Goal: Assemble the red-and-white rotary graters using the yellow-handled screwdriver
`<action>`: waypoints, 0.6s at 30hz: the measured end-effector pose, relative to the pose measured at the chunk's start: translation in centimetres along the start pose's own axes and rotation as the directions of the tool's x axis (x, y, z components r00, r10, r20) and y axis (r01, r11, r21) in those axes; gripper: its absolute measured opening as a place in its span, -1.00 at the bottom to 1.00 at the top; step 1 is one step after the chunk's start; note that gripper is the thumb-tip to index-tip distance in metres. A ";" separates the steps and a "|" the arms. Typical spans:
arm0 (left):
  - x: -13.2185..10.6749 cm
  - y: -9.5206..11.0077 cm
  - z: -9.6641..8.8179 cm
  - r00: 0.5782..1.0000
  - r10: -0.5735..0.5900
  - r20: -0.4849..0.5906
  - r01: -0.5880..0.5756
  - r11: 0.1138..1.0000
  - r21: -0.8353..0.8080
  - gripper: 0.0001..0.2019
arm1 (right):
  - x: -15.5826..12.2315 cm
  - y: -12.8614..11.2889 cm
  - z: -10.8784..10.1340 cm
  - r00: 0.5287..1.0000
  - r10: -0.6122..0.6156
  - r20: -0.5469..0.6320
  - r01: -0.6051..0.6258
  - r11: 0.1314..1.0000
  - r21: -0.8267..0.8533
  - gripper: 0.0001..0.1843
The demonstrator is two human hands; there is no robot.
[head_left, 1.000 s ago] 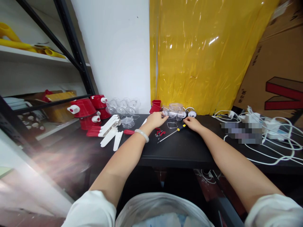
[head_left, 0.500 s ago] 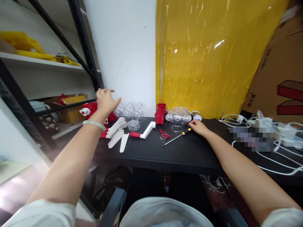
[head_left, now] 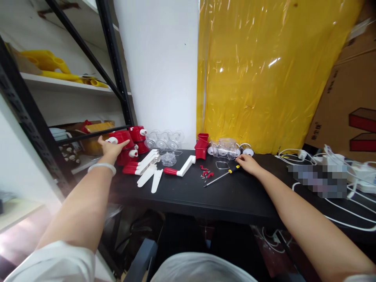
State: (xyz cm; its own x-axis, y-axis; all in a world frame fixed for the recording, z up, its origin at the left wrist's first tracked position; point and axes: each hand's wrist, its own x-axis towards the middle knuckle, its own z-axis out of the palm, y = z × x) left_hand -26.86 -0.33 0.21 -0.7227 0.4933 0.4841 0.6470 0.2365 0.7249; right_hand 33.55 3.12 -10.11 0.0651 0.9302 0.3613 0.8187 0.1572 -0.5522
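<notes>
My left hand [head_left: 111, 150] reaches to the far left of the black table. Its thumb and fingers are spread in front of a red housing with a white knob [head_left: 122, 137]; I cannot tell whether they touch it. More red housings [head_left: 139, 135] are stacked beside it. My right hand [head_left: 249, 163] rests on the table with its fingers drawn together; their tips are partly hidden. Close to them lies the handle of a screwdriver [head_left: 219, 178]. Small red pieces and screws [head_left: 208, 174] lie by its tip, near a clear oval ring [head_left: 222, 165].
White cranks with red grips [head_left: 143, 161], flat white blades [head_left: 157, 181] and a single crank [head_left: 186, 166] lie left of centre. Clear containers [head_left: 164, 140], a red hopper [head_left: 201, 147] and clear parts with drums [head_left: 226, 148] stand behind. White cables [head_left: 331, 164] spread at right. A shelf rack [head_left: 117, 74] borders the left.
My left hand has moved left and down, from above the red housings to the front of one. My right hand has stayed by the screwdriver handle. The view has shifted slightly.
</notes>
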 end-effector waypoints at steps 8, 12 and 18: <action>0.1 -1.0 0.6 0.999 -0.041 -0.009 0.039 0.985 -0.166 0.07 | -0.3 0.1 0.2 1.000 0.002 -0.026 -0.001 0.999 0.037 -0.82; 0.9 -1.5 1.1 0.997 -0.038 -0.063 0.028 0.987 -0.156 0.12 | 0.0 0.6 0.4 1.000 -0.029 -0.003 0.029 0.999 0.024 -0.78; 1.1 -1.6 1.4 0.984 -0.039 -0.172 0.003 0.978 -0.207 0.01 | 0.4 1.1 0.8 0.998 -0.053 -0.020 0.054 0.998 0.044 -0.77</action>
State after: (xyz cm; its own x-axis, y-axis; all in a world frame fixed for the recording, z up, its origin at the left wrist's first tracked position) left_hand -28.35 1.07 -1.08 -0.7786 0.3322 0.5324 0.5806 0.0592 0.8121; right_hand 34.01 3.94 -11.12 0.0332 0.9137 0.4050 0.7949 0.2215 -0.5649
